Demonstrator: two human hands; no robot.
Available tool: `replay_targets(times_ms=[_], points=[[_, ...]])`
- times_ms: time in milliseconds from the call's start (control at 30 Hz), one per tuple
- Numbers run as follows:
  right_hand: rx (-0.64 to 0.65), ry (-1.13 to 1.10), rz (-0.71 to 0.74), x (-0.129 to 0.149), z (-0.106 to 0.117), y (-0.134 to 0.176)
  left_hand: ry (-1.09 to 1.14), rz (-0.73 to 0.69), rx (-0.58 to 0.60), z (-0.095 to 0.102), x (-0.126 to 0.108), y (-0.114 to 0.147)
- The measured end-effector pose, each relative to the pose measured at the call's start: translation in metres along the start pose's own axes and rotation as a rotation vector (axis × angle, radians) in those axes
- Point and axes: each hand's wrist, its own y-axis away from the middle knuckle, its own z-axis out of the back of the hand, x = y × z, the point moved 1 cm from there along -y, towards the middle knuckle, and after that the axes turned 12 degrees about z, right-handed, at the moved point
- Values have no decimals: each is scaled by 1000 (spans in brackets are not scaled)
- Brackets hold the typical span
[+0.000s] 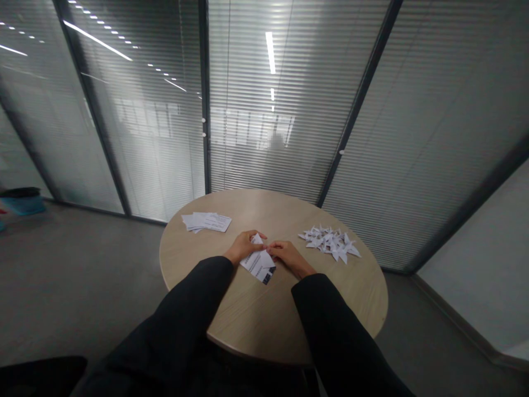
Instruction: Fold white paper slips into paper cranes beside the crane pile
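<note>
Between my hands, over the middle of the round table, is a partly folded sheet of printed paper [257, 266] with a dark patch at its near corner. My left hand [244, 246] grips its upper left side, thumb on top and fingers behind. Pinched at its right edge are the thumb and fingertips of my right hand [288, 256]. To the right lies a heap of folded white paper cranes [329, 240]. At the left rests a loose stack of printed paper sheets [207, 221].
The round wooden table [264, 331] stands close to a glass partition with blinds [268, 154]. A blue bin with a black liner [23, 203] is on the floor at far left. The edge of a black chair [41, 375] shows at the lower left.
</note>
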Motion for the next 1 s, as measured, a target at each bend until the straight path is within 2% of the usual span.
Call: replay_targets(times_ms=[233,467,700,1000], points=[[-7,15,21,1,0,0,203,78,-43,3,-4,2],[-19,-13,40,-1,3,-2,290,72,-48,7,-7,2],[-37,-30,33,1,4,-2,330,78,-236,14,-5,-2],[-87,-40,46,1,4,0,345,54,-295,14,0,-7]])
